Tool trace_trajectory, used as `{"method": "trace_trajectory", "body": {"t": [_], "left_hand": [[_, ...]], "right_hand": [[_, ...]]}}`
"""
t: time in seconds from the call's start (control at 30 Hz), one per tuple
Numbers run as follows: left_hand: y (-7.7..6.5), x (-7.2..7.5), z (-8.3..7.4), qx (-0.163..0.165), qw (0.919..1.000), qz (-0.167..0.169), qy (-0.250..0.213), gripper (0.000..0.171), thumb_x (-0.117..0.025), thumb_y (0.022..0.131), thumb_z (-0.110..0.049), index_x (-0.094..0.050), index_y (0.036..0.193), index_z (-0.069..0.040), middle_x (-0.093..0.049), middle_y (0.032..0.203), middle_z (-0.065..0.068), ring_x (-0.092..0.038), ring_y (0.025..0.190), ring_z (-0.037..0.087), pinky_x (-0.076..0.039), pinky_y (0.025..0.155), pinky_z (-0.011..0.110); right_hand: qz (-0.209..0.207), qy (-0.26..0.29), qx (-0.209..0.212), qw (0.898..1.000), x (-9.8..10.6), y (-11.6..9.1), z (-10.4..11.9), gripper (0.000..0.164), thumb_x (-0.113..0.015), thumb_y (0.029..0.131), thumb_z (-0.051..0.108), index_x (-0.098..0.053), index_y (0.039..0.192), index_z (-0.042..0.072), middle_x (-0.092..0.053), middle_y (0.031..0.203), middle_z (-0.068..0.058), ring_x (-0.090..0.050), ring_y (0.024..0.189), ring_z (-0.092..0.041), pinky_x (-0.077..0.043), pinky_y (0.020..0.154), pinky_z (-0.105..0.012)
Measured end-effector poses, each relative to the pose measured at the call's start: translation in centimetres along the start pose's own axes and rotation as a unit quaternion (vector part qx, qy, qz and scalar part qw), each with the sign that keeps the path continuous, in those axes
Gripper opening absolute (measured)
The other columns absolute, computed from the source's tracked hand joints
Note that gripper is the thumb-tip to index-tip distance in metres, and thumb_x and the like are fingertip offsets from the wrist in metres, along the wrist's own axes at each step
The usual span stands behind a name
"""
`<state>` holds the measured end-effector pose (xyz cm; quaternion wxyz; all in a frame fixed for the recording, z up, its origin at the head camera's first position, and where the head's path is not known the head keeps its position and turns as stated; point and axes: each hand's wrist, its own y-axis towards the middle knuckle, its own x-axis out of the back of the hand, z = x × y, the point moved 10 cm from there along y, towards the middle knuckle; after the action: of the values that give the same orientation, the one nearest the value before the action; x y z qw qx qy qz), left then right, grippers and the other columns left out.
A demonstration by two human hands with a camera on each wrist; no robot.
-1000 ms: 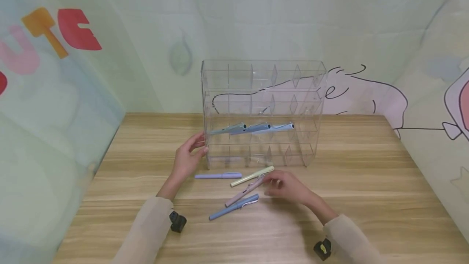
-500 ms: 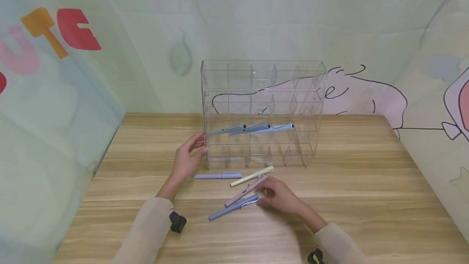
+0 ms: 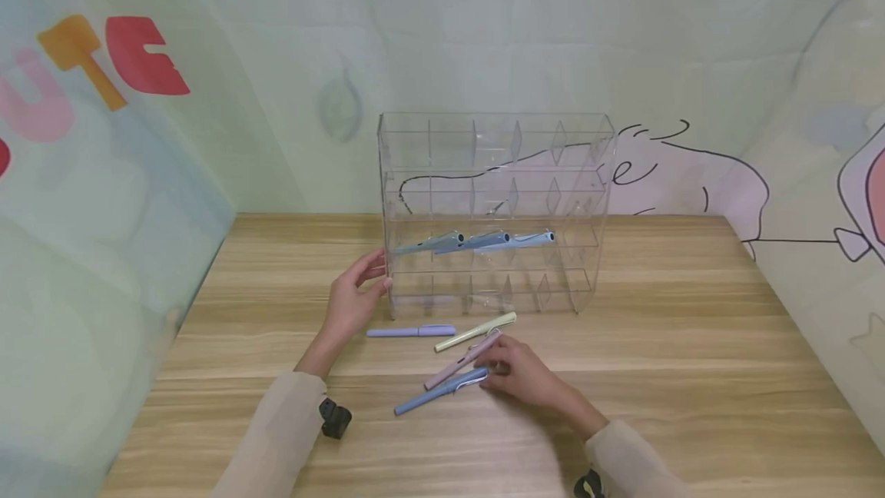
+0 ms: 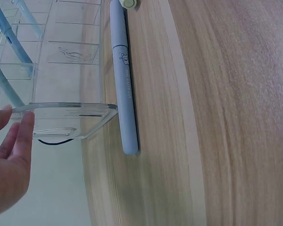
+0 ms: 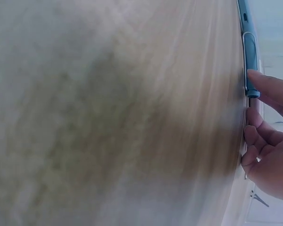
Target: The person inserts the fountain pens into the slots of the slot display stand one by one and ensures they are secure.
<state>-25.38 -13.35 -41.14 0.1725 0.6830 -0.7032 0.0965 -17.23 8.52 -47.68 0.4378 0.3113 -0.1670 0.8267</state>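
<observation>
A clear acrylic pen rack (image 3: 494,271) with tiered compartments stands on the table. My left hand (image 3: 351,300) holds its left side panel (image 4: 66,108) between thumb and fingers. My right hand (image 3: 522,375) pinches the cap end of a blue pen (image 3: 432,398), which lies slanted on the table; in the right wrist view my thumb is on the cap of the blue pen (image 5: 250,56). Right beside it lies a pinkish pen (image 3: 452,370), its clip end close to my fingers. Behind are a pale green pen (image 3: 470,334) and a lavender pen (image 3: 408,333).
Three bluish pens rest in one tier of the rack, among them a light blue pen (image 3: 528,239). The wooden table (image 3: 691,344) reaches a printed fabric wall (image 3: 290,98) behind the rack.
My right hand has moved left and toward me, from the pinkish pen's clip end to the blue pen's cap. My left hand and the rack stay put.
</observation>
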Motion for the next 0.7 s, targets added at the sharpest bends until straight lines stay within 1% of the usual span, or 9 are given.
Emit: {"method": "trace_trajectory", "body": {"t": [0.23,0.3,0.43,0.5,0.6,0.7], "left_hand": [[0.0,0.0,-0.1,-0.003,1.0,0.002,-0.003,0.048,-0.059,0.087,-0.001,-0.044,0.132,-0.003,-0.053,0.123,0.016,-0.053,0.11,0.028,-0.044,0.097,0.033],[0.0,0.0,-0.1,-0.004,1.0,0.002,-0.004,0.048,-0.059,0.087,-0.001,-0.044,0.132,-0.002,-0.053,0.123,0.016,-0.053,0.11,0.028,-0.045,0.096,0.033],[0.0,0.0,-0.1,-0.007,1.0,0.001,-0.006,0.048,-0.059,0.086,0.0,-0.044,0.132,-0.002,-0.053,0.123,0.017,-0.054,0.11,0.028,-0.045,0.096,0.033],[0.0,0.0,-0.1,-0.007,1.0,0.001,-0.005,0.048,-0.06,0.086,0.0,-0.044,0.132,-0.002,-0.053,0.123,0.017,-0.054,0.11,0.028,-0.045,0.096,0.032],[0.0,0.0,-0.1,-0.005,1.0,-0.001,-0.002,0.049,-0.06,0.086,-0.001,-0.044,0.132,-0.003,-0.054,0.123,0.016,-0.054,0.11,0.028,-0.044,0.097,0.032],[0.0,0.0,0.0,-0.005,1.0,-0.002,0.0,0.049,-0.06,0.086,-0.001,-0.044,0.132,-0.003,-0.054,0.123,0.017,-0.054,0.11,0.029,-0.044,0.097,0.033]], "right_hand": [[-0.006,-0.01,0.019,1.0,0.1,0.0,0.4,0.017,-0.074,0.074,0.008,-0.068,0.09,0.007,-0.053,0.091,0.003,-0.052,0.084,-0.014,-0.048,0.074,-0.026],[-0.001,-0.001,0.014,1.0,0.3,0.0,0.3,0.017,-0.074,0.073,0.008,-0.067,0.089,0.009,-0.054,0.089,0.004,-0.052,0.082,-0.013,-0.048,0.073,-0.026],[0.014,0.029,-0.01,0.999,0.6,-0.1,-0.2,0.019,-0.075,0.073,0.01,-0.067,0.09,0.01,-0.057,0.085,0.008,-0.052,0.079,-0.01,-0.049,0.071,-0.023],[0.019,0.033,-0.013,0.999,0.8,-0.1,-0.3,0.019,-0.075,0.073,0.01,-0.067,0.09,0.011,-0.058,0.082,0.009,-0.053,0.076,-0.008,-0.048,0.069,-0.022],[0.021,0.031,-0.007,0.999,1.2,-0.1,-0.3,0.019,-0.075,0.072,0.01,-0.067,0.089,0.011,-0.06,0.079,0.01,-0.053,0.072,-0.006,-0.049,0.065,-0.021],[0.023,0.036,-0.009,0.999,1.7,-0.2,-0.4,0.018,-0.075,0.073,0.009,-0.067,0.088,0.011,-0.06,0.078,0.01,-0.054,0.072,-0.006,-0.049,0.065,-0.022]]}}
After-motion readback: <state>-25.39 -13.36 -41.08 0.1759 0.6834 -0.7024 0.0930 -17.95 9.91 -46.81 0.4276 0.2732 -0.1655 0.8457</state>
